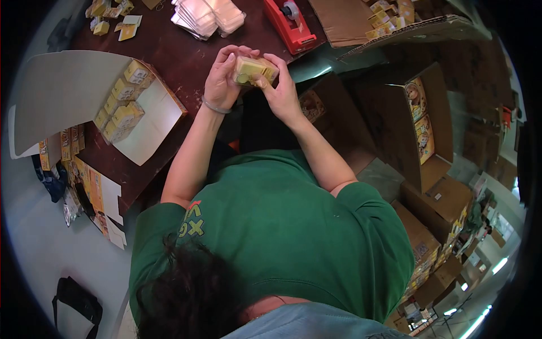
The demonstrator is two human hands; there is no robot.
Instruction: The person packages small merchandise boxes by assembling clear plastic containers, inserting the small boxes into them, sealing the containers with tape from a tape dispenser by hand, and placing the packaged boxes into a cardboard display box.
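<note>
Both of my hands are raised in front of me, around a small yellow packet (252,72) with a clear, shiny wrapping. My left hand (221,82) holds its left end, fingers curled along the far side, and a thin bracelet (216,106) circles that wrist. On the right end, my right hand (282,93) grips it with the thumb pressed on the face. Past the hands on the table lies a stack of clear plastic sleeves (208,17). To the left, an open white-lined box (151,133) contains several similar yellow packets (119,116).
A red tape dispenser (289,28) sits at the table's (164,42) right edge. An open carton (339,25) beyond it holds more yellow packets. Loose packets (107,10) lie far left. Cartons (437,195) stand on the right, and a black bag (78,299) lies lower left.
</note>
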